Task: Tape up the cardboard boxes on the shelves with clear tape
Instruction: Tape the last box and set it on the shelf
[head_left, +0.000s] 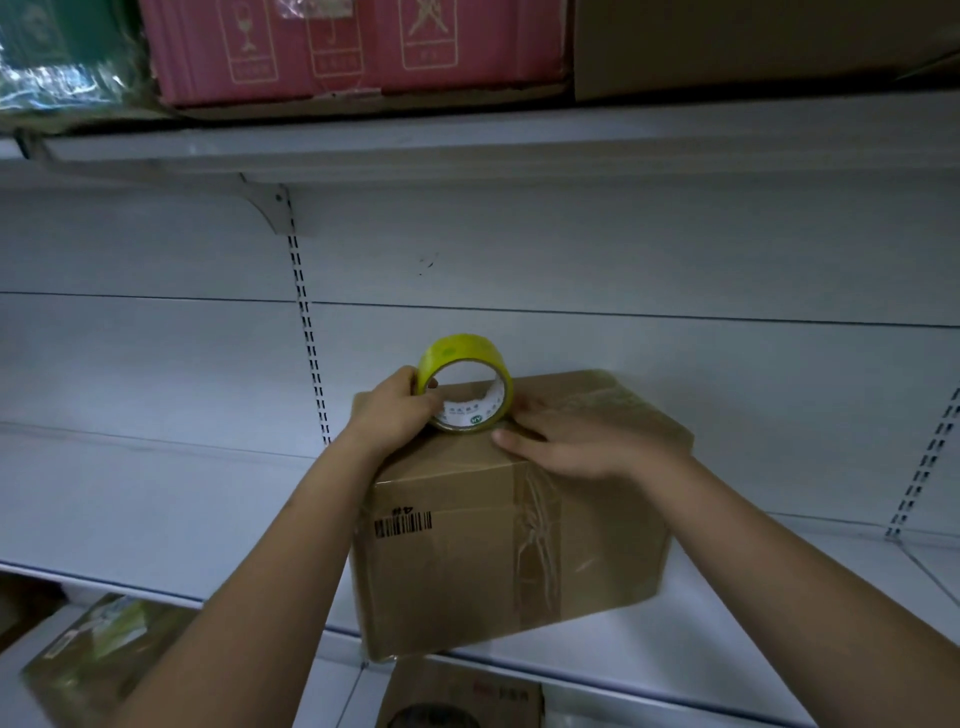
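One brown cardboard box (498, 525) sat at the white shelf's (156, 499) front edge. The left hand (393, 410) gripped a yellowish roll of clear tape (464, 382) on its top; the right hand (582, 441) lay flat, fingers straight, pressing alongside. Tape already crossed the front face, so sealing seemed underway, not finished.

The cardboard box (467, 561) is matt brown card, with a glossy, wrinkled strip of clear tape (537, 535) down its front. The tape roll (464, 383) looks like shiny yellowish plastic film on a white paper-lined core. The shelf (156, 499) looks like smooth, matt white painted metal.
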